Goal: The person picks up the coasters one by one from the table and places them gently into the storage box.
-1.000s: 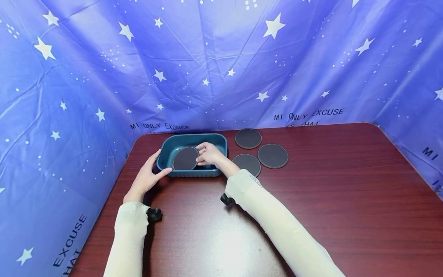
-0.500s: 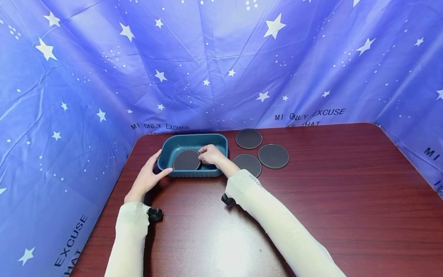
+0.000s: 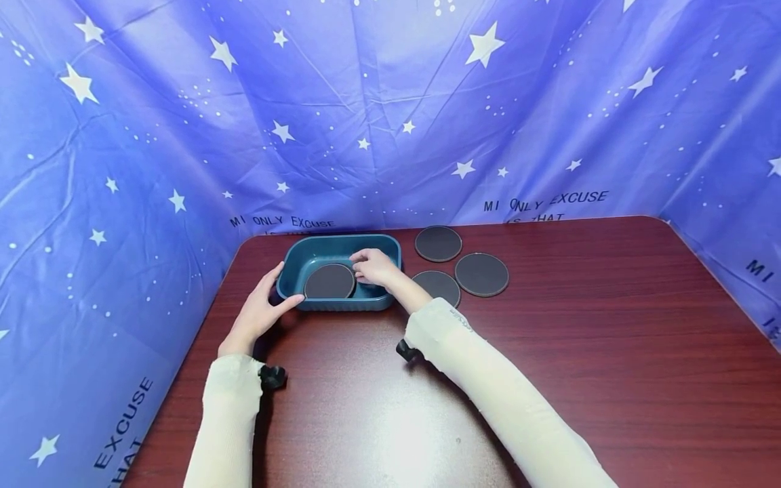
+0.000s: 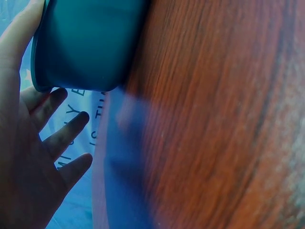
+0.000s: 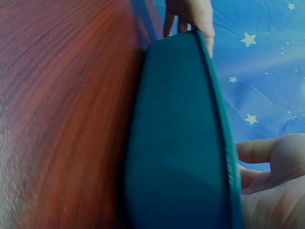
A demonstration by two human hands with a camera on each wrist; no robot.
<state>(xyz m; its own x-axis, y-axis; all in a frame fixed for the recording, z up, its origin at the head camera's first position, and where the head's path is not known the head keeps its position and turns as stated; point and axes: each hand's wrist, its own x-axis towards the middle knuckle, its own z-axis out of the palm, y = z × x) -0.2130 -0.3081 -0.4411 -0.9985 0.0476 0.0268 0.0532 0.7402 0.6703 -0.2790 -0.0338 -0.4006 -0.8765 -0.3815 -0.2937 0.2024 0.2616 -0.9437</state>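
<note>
A teal rectangular basin [image 3: 348, 305] stands at the table's far left. My left hand [image 3: 257, 314] holds its near left corner, the thumb on the front rim and fingers spread along the left end. The left wrist view shows that hand [image 4: 33, 138] with its index finger at the basin wall. Inside the basin lies a round black coaster [image 3: 329, 281] with stitched edges. My right hand [image 3: 375, 268] hovers over the basin's right half, its loosely bent fingers just right of the coaster and holding nothing. In the right wrist view the basin wall hides part of this hand [image 5: 271, 171].
Right of the basin, three more black coasters lie flat: one at the back [image 3: 438, 243], one farther right [image 3: 481, 274] and one in front [image 3: 438, 288], partly behind my right forearm. A blue starry cloth [image 3: 390, 135] hangs beyond the reddish-brown table [image 3: 549, 339].
The coaster has gone from tilted in my right hand to lying lower in the basin. My right hand has let go and drawn slightly right. The left hand stays put.
</note>
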